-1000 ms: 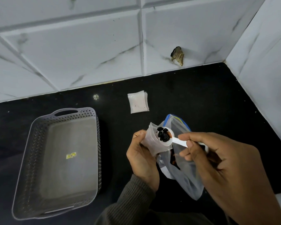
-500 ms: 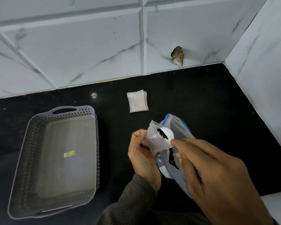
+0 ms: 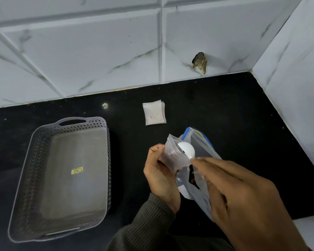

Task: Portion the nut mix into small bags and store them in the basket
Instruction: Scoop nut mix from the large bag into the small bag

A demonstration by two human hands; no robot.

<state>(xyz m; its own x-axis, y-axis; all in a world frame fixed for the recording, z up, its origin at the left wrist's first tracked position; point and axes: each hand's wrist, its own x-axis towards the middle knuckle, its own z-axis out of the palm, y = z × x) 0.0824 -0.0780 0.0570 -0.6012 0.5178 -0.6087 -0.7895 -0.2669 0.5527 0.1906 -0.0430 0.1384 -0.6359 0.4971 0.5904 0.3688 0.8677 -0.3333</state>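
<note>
My left hand (image 3: 161, 173) grips a small clear bag (image 3: 174, 155) with its mouth held open. My right hand (image 3: 243, 201) pinches the handle of a white plastic spoon (image 3: 186, 150), which is turned over at the small bag's mouth so only its back shows. Dark nut pieces show faintly inside the small bag. Behind both hands stands the big clear zip bag (image 3: 198, 142) with a blue strip at its top, and some nut mix (image 3: 191, 176) shows through it. The grey perforated basket (image 3: 34, 160) sits to the left, holding no bags.
A stack of small clear bags (image 3: 154, 114) lies on the black counter (image 3: 234, 124) behind the hands. White tiled walls close off the back and the right side. A damaged spot (image 3: 199, 63) marks the back wall.
The spoon, which carried dark nuts above the small bag, has tipped over into the bag's mouth. My right hand moved in closer, towards my left hand.
</note>
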